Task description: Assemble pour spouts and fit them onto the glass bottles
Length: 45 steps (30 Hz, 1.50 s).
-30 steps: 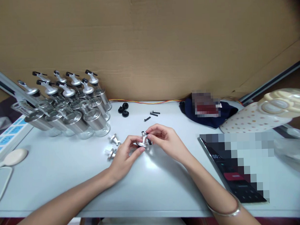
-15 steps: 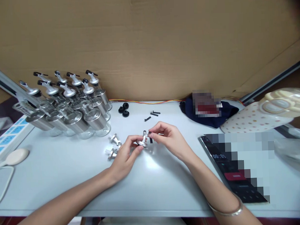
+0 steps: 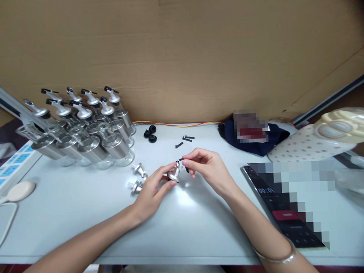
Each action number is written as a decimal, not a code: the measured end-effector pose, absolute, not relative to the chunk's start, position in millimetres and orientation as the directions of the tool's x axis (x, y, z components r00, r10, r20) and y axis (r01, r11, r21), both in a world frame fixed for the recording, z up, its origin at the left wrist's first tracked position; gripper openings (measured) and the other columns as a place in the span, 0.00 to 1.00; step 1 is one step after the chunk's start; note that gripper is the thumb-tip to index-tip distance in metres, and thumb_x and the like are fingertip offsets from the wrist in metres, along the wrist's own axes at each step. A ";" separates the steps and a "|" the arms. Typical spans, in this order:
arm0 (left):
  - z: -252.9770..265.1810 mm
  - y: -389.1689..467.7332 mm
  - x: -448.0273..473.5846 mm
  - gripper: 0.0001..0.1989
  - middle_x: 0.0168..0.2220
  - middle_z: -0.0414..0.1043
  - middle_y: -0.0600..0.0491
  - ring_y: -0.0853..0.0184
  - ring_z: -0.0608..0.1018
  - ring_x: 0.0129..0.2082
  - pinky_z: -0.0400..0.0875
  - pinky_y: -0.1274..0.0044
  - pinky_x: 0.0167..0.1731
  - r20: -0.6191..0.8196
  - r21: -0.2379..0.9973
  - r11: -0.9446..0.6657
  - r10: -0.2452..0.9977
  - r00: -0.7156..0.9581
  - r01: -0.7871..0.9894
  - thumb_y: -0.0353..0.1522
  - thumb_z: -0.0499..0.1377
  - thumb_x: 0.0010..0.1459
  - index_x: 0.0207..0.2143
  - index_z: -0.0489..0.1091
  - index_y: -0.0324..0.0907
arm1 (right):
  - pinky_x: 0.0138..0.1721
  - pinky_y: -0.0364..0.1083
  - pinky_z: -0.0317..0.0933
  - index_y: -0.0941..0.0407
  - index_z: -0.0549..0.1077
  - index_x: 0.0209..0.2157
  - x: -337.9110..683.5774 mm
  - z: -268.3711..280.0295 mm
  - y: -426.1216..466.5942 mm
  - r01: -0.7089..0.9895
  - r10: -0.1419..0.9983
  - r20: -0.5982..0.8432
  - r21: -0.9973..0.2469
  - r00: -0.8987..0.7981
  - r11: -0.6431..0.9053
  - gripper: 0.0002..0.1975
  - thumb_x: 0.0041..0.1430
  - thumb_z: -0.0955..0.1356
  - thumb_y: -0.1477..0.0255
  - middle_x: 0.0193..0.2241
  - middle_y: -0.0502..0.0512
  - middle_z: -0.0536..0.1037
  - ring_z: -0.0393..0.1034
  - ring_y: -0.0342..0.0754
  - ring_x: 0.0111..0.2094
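My left hand [image 3: 155, 185] grips a silver pour spout [image 3: 174, 175] by its round base, the narrow tip tilted up. Between the thumb and fingers of my right hand [image 3: 202, 163] is a small black lever [image 3: 181, 159], held right at the spout's tip; whether the two touch I cannot tell. Another dark piece shows partly under my right fingers. Beside my left hand lie a few more silver spouts [image 3: 137, 187]. Farther back on the table are three thin black levers [image 3: 179, 145] and three black rubber stoppers [image 3: 152, 138].
Several glass bottles [image 3: 89, 149] with steel bands crowd the left, many topped with spouts. A power strip [image 3: 10, 170] and a white round-ended cord [image 3: 21, 190] lie at far left. To the right are a phone [image 3: 280, 204], dark cloth [image 3: 226, 131] and a dotted container [image 3: 295, 144].
The spout has turned in my left hand, its tip now leaning right. My right hand has shifted slightly, bringing the black lever over the spout's tip.
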<state>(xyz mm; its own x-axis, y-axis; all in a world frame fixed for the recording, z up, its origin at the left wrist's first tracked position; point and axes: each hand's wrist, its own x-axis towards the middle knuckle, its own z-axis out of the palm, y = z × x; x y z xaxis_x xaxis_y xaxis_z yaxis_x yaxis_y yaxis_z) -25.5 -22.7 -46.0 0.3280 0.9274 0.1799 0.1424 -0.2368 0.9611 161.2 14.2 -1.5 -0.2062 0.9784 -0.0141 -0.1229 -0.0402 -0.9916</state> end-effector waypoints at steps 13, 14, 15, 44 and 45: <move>-51.9 -23.8 -25.7 0.19 0.54 0.70 0.51 0.64 0.73 0.52 0.70 0.73 0.51 0.230 0.949 -0.287 0.916 0.330 0.135 0.32 0.57 0.63 0.56 0.63 0.48 | 0.19 0.41 0.58 0.57 0.74 0.25 157.2 -1.3 10.2 -0.052 0.978 -0.013 -0.998 -0.210 -0.025 0.11 0.44 0.75 0.65 0.17 0.46 0.72 0.62 0.39 0.16; -52.3 -23.9 -26.0 0.20 0.54 0.70 0.51 0.64 0.73 0.52 0.70 0.73 0.52 0.232 0.948 -0.288 0.915 0.331 0.131 0.32 0.58 0.62 0.56 0.63 0.49 | 0.19 0.41 0.58 0.57 0.74 0.25 157.3 -0.9 10.0 -0.050 0.975 -0.018 -0.998 -0.220 -0.030 0.11 0.44 0.75 0.65 0.17 0.46 0.72 0.62 0.39 0.16; -52.6 -24.1 -26.3 0.20 0.54 0.70 0.51 0.64 0.73 0.52 0.70 0.73 0.52 0.235 0.949 -0.290 0.914 0.330 0.128 0.32 0.58 0.62 0.56 0.63 0.49 | 0.19 0.41 0.57 0.57 0.74 0.25 157.3 -0.5 9.8 -0.048 0.973 -0.021 -0.998 -0.228 -0.033 0.11 0.44 0.75 0.65 0.17 0.46 0.72 0.62 0.39 0.16; -38.2 -20.3 -29.9 0.31 0.44 0.75 0.50 0.64 0.76 0.46 0.69 0.70 0.52 0.302 0.917 -0.371 0.887 0.351 0.149 0.29 0.63 0.57 0.61 0.58 0.49 | 0.26 0.44 0.64 0.56 0.72 0.30 155.6 2.3 3.9 -0.037 0.943 0.090 -0.996 -0.321 0.082 0.11 0.52 0.72 0.62 0.23 0.49 0.73 0.66 0.42 0.22; -37.1 -20.4 -30.1 0.30 0.45 0.75 0.50 0.63 0.76 0.46 0.69 0.70 0.52 0.305 0.905 -0.385 0.884 0.353 0.182 0.29 0.63 0.57 0.61 0.59 0.49 | 0.26 0.43 0.64 0.56 0.72 0.30 155.2 2.0 3.4 -0.039 0.942 0.088 -0.996 -0.324 0.079 0.11 0.52 0.72 0.63 0.24 0.49 0.73 0.66 0.42 0.23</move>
